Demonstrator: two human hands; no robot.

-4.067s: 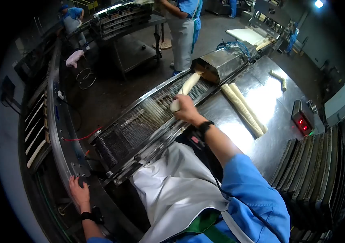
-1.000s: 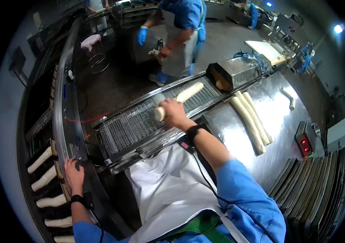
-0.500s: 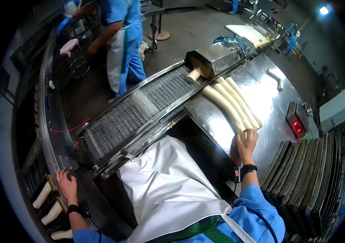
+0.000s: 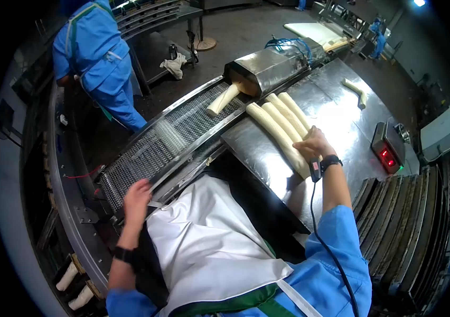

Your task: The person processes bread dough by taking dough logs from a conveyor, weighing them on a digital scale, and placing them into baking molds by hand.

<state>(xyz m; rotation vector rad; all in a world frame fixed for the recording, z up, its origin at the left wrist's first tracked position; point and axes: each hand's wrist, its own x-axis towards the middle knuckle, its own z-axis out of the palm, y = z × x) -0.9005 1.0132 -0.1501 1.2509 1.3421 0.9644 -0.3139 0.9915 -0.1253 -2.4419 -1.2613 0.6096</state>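
Several long pale dough rolls (image 4: 273,128) lie side by side on the steel table (image 4: 256,158). My right hand (image 4: 312,143) is curled over the near part of the shorter rolls on the right, its fingers closed on a dough roll; the hand hides their near ends. The leftmost roll reaches farther toward me, past my wrist. My left hand (image 4: 137,199) is above the near end of the mesh conveyor (image 4: 151,150), slightly blurred, fingers loosely bent and nothing visible in it. Another dough roll (image 4: 223,100) lies on the belt, coming out of the metal hood (image 4: 267,66).
A bent dough piece (image 4: 356,93) lies at the table's far right. A scale with a red display (image 4: 387,153) stands at the right edge, above stacked trays (image 4: 394,227). A curved metal rail (image 4: 61,174) runs along the left. A co-worker in blue (image 4: 98,58) stands beyond the conveyor.
My left hand has lifted from the left rail and moved right to the conveyor's end. My right hand has moved farther up the rolls. The belt's roll has emerged farther. The co-worker has moved left.
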